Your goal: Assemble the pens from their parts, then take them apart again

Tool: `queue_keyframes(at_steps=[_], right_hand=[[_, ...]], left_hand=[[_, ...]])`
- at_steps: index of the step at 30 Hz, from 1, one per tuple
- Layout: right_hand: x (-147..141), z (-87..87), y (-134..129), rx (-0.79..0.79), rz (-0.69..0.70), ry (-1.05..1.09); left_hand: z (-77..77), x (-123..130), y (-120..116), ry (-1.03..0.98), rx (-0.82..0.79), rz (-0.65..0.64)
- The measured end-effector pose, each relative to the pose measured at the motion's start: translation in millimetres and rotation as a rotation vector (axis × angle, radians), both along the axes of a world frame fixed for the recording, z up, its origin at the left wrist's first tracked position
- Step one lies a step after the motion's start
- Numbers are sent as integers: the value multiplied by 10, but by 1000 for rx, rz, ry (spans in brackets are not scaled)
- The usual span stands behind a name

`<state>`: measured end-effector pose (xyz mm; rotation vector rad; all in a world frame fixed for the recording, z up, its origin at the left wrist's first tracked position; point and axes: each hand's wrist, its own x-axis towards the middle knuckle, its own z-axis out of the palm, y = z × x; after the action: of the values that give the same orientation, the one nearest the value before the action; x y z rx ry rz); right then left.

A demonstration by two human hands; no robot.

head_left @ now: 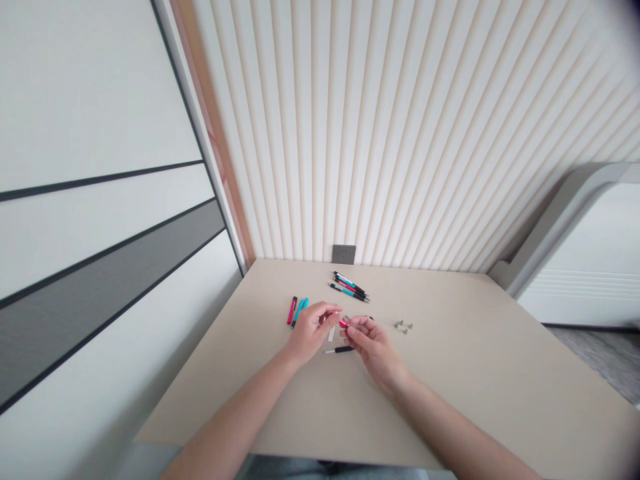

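Observation:
My left hand [311, 332] and my right hand [374, 350] meet above the middle of a beige table [440, 380]. A short red pen part [343, 324] sticks out from my right hand's fingertips. My left fingertips are right by it, but whatever they pinch is hidden. Just below my hands lie a black-and-white pen part [341, 349] and a thin white strip [331, 334]. To the left are a red pen [292, 311] and a teal pen [299, 313]. Several assembled pens [349, 287] lie in a bunch farther back.
Several small metal pen parts [403, 325] lie to the right of my hands. The table's back edge meets a ribbed white wall panel [400, 133], which holds a grey wall socket [344, 254]. A tall panelled wall [100, 233] stands on the left.

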<state>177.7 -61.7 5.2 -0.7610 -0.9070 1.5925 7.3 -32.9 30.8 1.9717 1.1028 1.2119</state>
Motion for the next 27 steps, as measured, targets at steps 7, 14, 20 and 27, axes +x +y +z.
queue_keyframes(at_steps=[7, 14, 20, 27], right_hand=[[-77, 15, 29, 335, 12, -690], [-269, 269, 178, 430, 127, -737], [-321, 319, 323, 588, -41, -840], [-420, 283, 484, 463, 2, -1045]], left_hand=[[62, -26, 8, -32, 28, 76], [99, -215, 56, -34, 119, 159], [85, -511, 210, -11, 147, 440], [-39, -569, 326, 137, 201, 407]])
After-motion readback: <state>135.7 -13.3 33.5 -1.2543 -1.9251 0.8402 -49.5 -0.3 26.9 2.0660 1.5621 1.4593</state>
